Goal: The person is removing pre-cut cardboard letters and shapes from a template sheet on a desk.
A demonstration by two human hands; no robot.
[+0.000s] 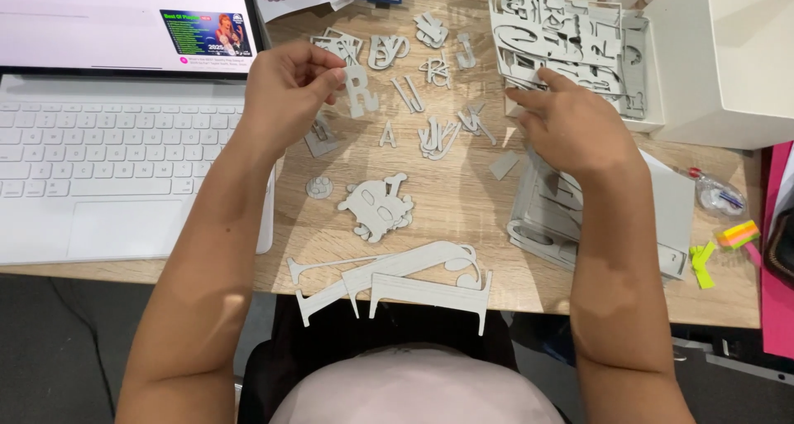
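Observation:
My left hand (285,93) hovers over the wooden desk (463,201), its fingers curled beside a grey cardboard letter piece (361,91); whether it pinches a small piece I cannot tell. My right hand (571,126) rests its fingertips on a stack of grey punched-out cardboard sheets (571,39) at the upper right. Several loose grey cut-out letters (438,134) lie scattered between the hands. A skull-shaped cut-out (377,207) lies below them. A large grey cardboard frame piece (413,279) sits at the desk's near edge.
An open laptop with a white keyboard (107,151) fills the left side. A white box (728,52) stands at the upper right. More grey sheets (554,225) lie under my right forearm. Coloured sticky tabs (728,242) and a small clear bag (718,196) sit at the right edge.

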